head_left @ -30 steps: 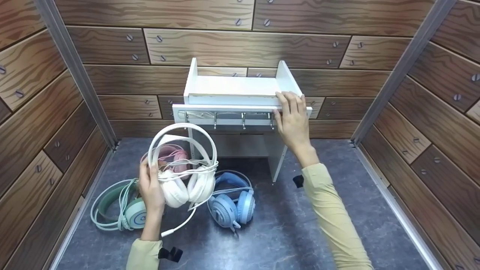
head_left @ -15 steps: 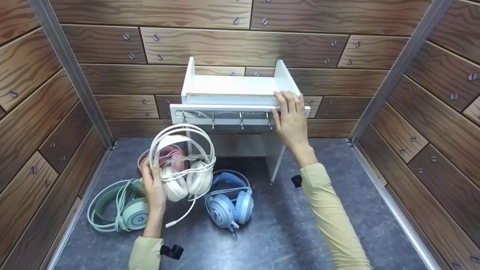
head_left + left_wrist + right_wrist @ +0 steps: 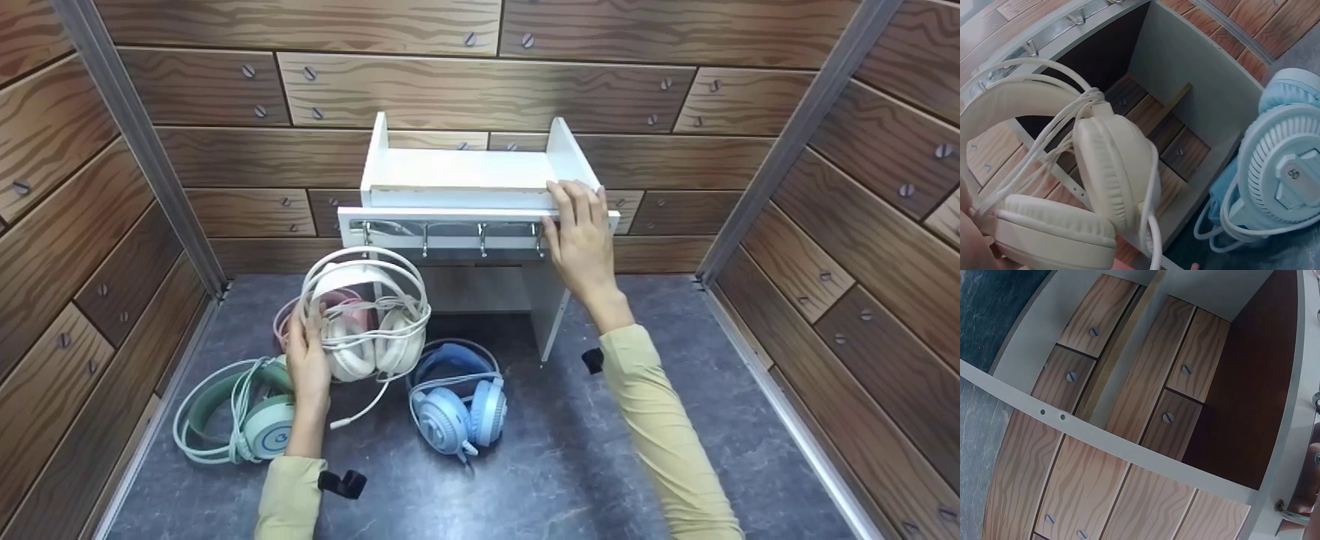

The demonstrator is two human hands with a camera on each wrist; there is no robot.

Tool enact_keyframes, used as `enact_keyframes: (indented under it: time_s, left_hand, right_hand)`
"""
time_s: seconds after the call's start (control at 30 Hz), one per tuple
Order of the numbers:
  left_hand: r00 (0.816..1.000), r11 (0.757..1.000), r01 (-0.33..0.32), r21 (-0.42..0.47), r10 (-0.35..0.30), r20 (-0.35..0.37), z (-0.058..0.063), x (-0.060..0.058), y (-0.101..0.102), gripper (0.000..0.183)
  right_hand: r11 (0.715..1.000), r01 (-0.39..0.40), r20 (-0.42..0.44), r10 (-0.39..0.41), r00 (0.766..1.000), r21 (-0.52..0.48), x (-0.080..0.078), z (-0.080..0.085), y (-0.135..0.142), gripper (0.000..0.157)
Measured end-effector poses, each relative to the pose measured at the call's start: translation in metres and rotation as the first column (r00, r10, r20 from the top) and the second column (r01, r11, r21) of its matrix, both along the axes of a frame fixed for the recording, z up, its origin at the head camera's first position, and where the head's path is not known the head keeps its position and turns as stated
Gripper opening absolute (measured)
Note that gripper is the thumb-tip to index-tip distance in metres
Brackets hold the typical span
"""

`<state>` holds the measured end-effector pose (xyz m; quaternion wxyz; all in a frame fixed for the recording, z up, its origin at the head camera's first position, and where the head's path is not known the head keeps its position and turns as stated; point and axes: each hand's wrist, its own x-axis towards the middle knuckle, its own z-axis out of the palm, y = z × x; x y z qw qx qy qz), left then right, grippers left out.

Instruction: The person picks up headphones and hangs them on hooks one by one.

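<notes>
Before the stand (image 3: 469, 170), left grip (image 3: 307, 364) holds white headphones (image 3: 402, 346), earcups (image 3: 1055, 235) now farther forward; right grip (image 3: 585, 251) still clasps the stand.

Bench (image 3: 525, 495): dark, marbled, below the hands. Green headset (image 3: 270, 427): just left of the left hand (image 3: 306, 364), cord bundled. Pink headset (image 3: 361, 316): just beyond the left hand, largely hidden. Blue headset (image 3: 444, 421): right of the left hand, ear cups side by side. Back wall (image 3: 480, 94): beyond the hands, wood-plank pattern with slotted screws. 2 metal posts: left post (image 3: 136, 142) past the left hand, right post (image 3: 793, 150) past the right hand (image 3: 583, 244).
</notes>
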<state>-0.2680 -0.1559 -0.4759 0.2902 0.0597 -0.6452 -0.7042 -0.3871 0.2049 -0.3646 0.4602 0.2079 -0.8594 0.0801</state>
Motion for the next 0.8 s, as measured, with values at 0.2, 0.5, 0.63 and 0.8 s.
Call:
enact_keyframes:
  time_s: [0.2, 0.5, 0.63, 0.8]
  left_hand:
    - [0.999, 0.997, -0.008, -0.077, 0.012, 0.043, -0.010, -0.013, -0.004, 0.041]
    - [0.993, 0.990, -0.028, -0.140, 0.043, 0.107, -0.019, -0.027, -0.010, 0.042]
    - [0.993, 0.989, -0.025, -0.146, 0.041, 0.108, -0.017, -0.029, -0.011, 0.041]
    - [0.992, 0.990, -0.038, -0.136, 0.053, 0.110, -0.017, -0.028, -0.013, 0.039]
  right_hand:
    - [1.000, 0.008, 0.005, -0.008, 1.000, 0.005, 0.000, 0.001, 0.000, 0.046]
    - [1.000, -0.003, 0.002, 0.003, 1.000, -0.004, 0.000, 0.000, 0.000, 0.046]
    - [1.000, -0.006, 0.005, 0.006, 1.000, -0.001, 0.001, 0.000, 0.000, 0.046]
    - [1.000, -0.009, 0.001, 0.009, 1.000, -0.004, 0.001, 0.001, -0.001, 0.046]
